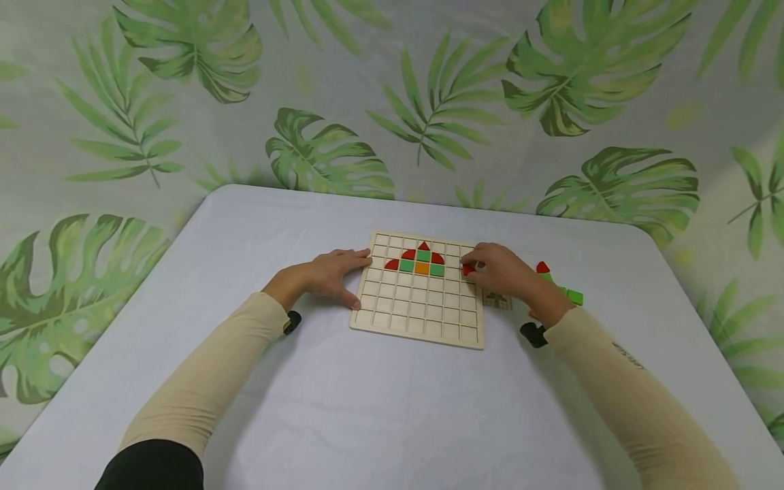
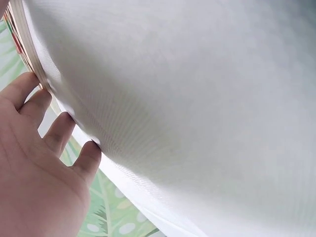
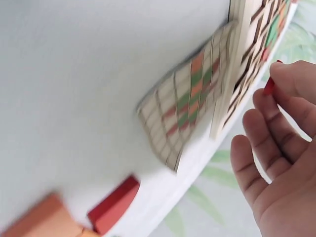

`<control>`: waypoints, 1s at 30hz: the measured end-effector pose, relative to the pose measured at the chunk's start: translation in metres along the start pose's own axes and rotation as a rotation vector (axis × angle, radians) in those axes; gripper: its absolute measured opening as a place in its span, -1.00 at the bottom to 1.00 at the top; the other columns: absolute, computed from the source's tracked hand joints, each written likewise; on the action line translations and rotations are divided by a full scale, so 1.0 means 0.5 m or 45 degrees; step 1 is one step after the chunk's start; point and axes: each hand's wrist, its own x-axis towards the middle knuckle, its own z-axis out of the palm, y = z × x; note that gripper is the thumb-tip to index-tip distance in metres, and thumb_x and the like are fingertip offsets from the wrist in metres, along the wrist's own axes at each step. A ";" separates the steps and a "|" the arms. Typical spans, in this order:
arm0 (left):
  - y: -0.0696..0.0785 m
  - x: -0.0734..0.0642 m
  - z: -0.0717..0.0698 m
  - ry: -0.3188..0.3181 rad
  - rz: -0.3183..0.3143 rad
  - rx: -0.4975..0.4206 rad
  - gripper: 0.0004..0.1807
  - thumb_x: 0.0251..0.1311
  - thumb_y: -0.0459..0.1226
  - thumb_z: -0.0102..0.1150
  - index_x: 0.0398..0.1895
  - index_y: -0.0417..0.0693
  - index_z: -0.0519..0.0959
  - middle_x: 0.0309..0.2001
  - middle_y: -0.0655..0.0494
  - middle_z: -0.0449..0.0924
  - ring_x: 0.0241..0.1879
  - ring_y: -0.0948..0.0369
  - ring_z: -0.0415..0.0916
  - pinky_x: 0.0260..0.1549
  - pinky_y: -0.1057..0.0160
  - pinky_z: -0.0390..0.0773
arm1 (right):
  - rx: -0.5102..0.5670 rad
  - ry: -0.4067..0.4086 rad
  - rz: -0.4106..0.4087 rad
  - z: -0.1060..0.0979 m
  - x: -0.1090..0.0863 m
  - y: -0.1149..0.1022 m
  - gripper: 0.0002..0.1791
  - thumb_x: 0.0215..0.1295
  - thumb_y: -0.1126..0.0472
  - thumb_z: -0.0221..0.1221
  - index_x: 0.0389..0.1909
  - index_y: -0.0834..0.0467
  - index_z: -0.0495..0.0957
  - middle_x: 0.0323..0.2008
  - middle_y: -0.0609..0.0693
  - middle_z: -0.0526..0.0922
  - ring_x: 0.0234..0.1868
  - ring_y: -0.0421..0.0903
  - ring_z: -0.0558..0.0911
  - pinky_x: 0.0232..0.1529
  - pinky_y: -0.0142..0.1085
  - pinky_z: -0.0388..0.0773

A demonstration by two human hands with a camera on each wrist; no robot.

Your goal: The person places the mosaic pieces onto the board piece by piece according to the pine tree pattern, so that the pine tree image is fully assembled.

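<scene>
A light wooden grid board (image 1: 416,316) lies on the white table. My left hand (image 1: 333,272) rests at its left edge, fingers extended and thumb apart, touching the rim. Over the board's right side, my right hand (image 1: 505,272) pinches a small red piece (image 3: 269,86) between thumb and index finger. Set in the upper grid cells are red curved pieces (image 1: 392,264), a red triangle (image 1: 424,246), green squares (image 1: 423,256) and an orange square (image 1: 422,268). A pattern card (image 3: 173,98) with a coloured grid sits against the board's right edge, partly hidden by my right hand in the head view.
Right of the board, loose pieces lie on the table, among them a red piece (image 1: 542,267), a green square (image 1: 574,297) and an orange block (image 3: 42,217). My right wrist covers some of them. A leaf-patterned cloth (image 1: 331,150) hangs behind the table.
</scene>
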 end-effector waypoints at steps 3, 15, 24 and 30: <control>-0.002 0.002 0.001 0.001 -0.002 0.001 0.07 0.03 0.06 0.43 0.58 0.07 0.08 0.64 0.17 -0.18 0.61 -0.05 -0.18 0.52 -0.19 -0.02 | -0.001 -0.025 0.022 0.008 0.009 -0.014 -0.66 0.31 0.23 0.22 0.07 0.24 0.65 -0.14 0.11 0.65 -0.16 -0.01 0.55 -0.08 -0.12 0.54; -0.001 -0.001 -0.002 0.012 -0.020 -0.010 0.07 0.03 0.07 0.44 0.58 0.09 0.08 0.64 0.20 -0.18 0.61 -0.02 -0.19 0.52 -0.19 -0.03 | -0.098 -0.082 0.035 0.027 0.039 -0.035 -0.66 0.30 0.17 0.21 0.06 0.17 0.65 -0.14 0.05 0.64 -0.18 -0.03 0.49 -0.06 -0.16 0.51; -0.001 -0.003 -0.003 0.014 -0.013 -0.014 0.07 0.03 0.06 0.44 0.57 0.08 0.09 0.64 0.19 -0.17 0.61 -0.03 -0.19 0.52 -0.18 -0.04 | -0.073 -0.088 0.057 0.028 0.037 -0.042 -0.63 0.31 0.17 0.22 0.10 0.18 0.63 -0.11 0.07 0.65 -0.14 -0.01 0.51 -0.01 -0.12 0.53; -0.002 -0.003 -0.003 0.004 -0.018 -0.023 0.07 0.03 0.06 0.44 0.58 0.08 0.08 0.64 0.21 -0.18 0.62 -0.02 -0.21 0.53 -0.18 -0.05 | 0.052 -0.075 0.073 0.025 0.030 -0.035 -0.57 0.33 0.24 0.15 0.21 0.20 0.54 -0.02 0.11 0.65 -0.01 0.04 0.58 0.10 -0.04 0.56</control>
